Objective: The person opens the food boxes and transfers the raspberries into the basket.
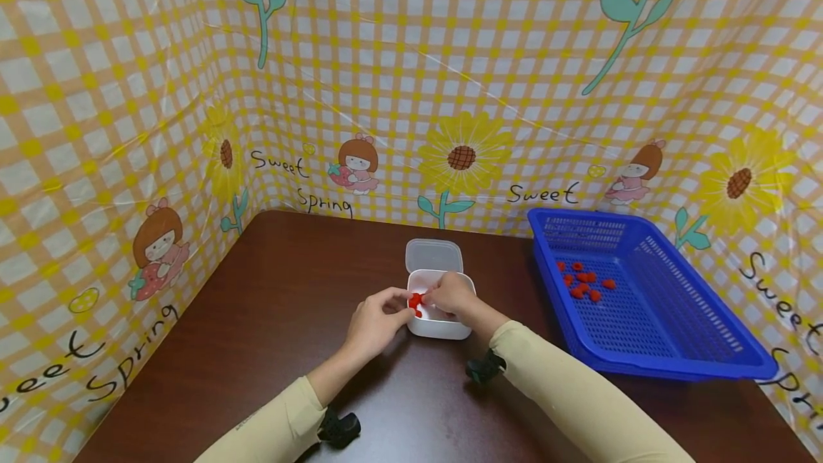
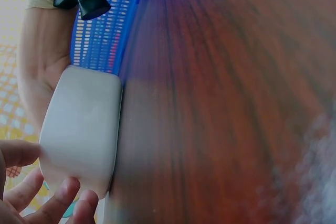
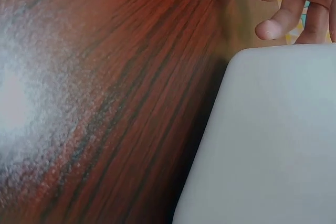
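A white lidded box (image 1: pixel 440 329) stands on the table, its translucent lid (image 1: pixel 434 256) folded back behind it. Several small red pieces (image 1: pixel 418 314) lie at the left end inside. My right hand (image 1: pixel 453 296) reaches in over the rim, thumb and fingertips pinching at one red piece; the box wall hides this grip in the right wrist view. My left hand (image 1: pixel 379 319) is at the left end, thumb and fingers loosely spread by the rim. From the left wrist, the outer wall of the box (image 2: pixel 81 124) shows with fingers (image 2: pixel 62 195) of that hand at its end.
A blue perforated basket (image 1: pixel 669 363) stands to the right, with several more red pieces (image 1: pixel 581 277) at its left side. Brown tabletop (image 1: pixel 302 263) spreads around the box. Behind and at the sides hangs a checked, flower-printed cloth (image 1: pixel 386 77).
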{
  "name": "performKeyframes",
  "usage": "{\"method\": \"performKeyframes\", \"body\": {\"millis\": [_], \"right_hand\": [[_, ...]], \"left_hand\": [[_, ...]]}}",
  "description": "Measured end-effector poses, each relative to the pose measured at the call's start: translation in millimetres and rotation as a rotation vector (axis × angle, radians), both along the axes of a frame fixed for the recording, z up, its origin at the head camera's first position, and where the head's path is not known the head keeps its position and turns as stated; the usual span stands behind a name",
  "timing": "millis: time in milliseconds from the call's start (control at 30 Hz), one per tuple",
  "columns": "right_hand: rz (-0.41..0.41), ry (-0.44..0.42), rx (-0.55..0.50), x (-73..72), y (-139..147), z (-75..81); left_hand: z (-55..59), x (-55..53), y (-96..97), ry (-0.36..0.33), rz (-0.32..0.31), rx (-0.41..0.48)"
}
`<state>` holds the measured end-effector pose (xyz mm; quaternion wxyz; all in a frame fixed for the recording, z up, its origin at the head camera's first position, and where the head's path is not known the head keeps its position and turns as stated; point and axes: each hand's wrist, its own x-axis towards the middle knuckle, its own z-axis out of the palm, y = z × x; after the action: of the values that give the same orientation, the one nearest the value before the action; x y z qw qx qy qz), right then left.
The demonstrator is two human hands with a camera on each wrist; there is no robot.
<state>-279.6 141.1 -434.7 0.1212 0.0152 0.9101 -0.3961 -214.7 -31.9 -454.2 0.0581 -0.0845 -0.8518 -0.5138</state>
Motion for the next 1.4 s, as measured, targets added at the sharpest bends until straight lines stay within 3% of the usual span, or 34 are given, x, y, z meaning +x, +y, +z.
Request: {"method": "performKeyframes", "body": {"millis": [400,867,1067,1400], "right_hand": [[0.004,-0.045,-0.014,0.6,1,5.2],[0.123,0.183,0.221,1.0,1,6.0],[0.109,0.117,0.147,4.5,2,23.3],[0.08,0.04,0.031,-3.9,24,51.8]], "left_hand": [[-0.9,-0.1,-0.5,-0.007,0.002,0.002],[-2.2,-1.2,0.0,0.013,0.013,-0.021],[-1.9,-1.1,-0.5,0.015,0.015,-0.026],[-0.4,-0.5,-0.2,0.006,0.018,-0.02]]}}
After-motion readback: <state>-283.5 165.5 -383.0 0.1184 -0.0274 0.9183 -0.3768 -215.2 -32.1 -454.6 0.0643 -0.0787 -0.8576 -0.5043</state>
